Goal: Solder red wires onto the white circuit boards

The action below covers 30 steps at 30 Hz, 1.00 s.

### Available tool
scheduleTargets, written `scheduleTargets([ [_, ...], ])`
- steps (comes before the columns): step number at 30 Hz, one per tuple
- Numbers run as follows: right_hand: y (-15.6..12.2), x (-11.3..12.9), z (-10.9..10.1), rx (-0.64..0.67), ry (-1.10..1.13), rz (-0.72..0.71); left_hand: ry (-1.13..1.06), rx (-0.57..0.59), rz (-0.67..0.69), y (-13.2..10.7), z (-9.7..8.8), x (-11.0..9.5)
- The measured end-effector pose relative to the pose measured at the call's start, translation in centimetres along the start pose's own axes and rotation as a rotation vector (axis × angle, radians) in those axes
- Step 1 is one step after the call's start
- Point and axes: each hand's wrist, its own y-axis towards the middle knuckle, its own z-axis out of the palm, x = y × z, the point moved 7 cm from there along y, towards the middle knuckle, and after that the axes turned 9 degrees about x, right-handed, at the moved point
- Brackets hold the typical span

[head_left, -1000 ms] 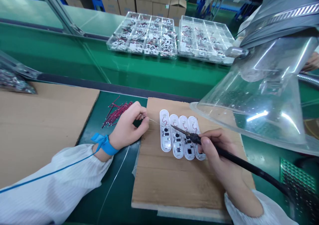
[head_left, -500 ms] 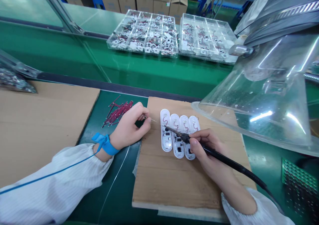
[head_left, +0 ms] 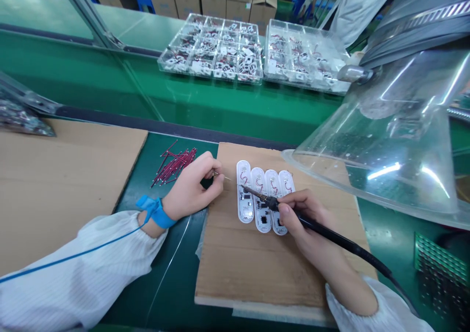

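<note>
Several white oblong lamp housings (head_left: 244,209) with small circuit boards lie side by side on a wooden board (head_left: 257,268). My right hand (head_left: 306,226) is closed round a black soldering iron (head_left: 323,231); its tip rests over the leftmost housing. My left hand (head_left: 193,187) pinches a thin solder wire (head_left: 224,177) whose end points at that same housing. A blue wrist strap (head_left: 156,212) circles my left wrist.
A bundle of red wires (head_left: 174,165) lies on the green mat left of the board. A clear fume hood (head_left: 389,141) hangs at right. Two clear compartment trays of parts (head_left: 216,48) sit on the far belt. A cardboard sheet (head_left: 62,185) covers the left.
My right hand has slid left with the iron, moving its tip from the second housing to the leftmost one. The left hand has barely shifted.
</note>
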Motion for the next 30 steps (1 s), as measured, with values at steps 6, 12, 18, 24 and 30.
scheduleTargets([
  [6,-0.04,-0.42,0.07,-0.002,0.016,-0.005,0.008,-0.024,-0.003,-0.07,-0.18,0.16],
  [12,-0.13,-0.61,0.02,-0.003,-0.026,0.032,0.004,-0.021,-0.007,-0.1,-0.13,0.25],
  [18,-0.28,-0.78,0.04,0.002,-0.048,0.055,0.008,-0.027,-0.021,-0.06,-0.18,0.39],
  [24,-0.21,-0.66,-0.06,-0.007,-0.055,0.039,-0.003,-0.027,-0.04,-0.06,-0.21,0.51],
  [30,-0.71,-0.4,-0.31,0.009,-0.071,0.005,-0.003,-0.043,-0.047,-0.19,-0.31,0.68],
])
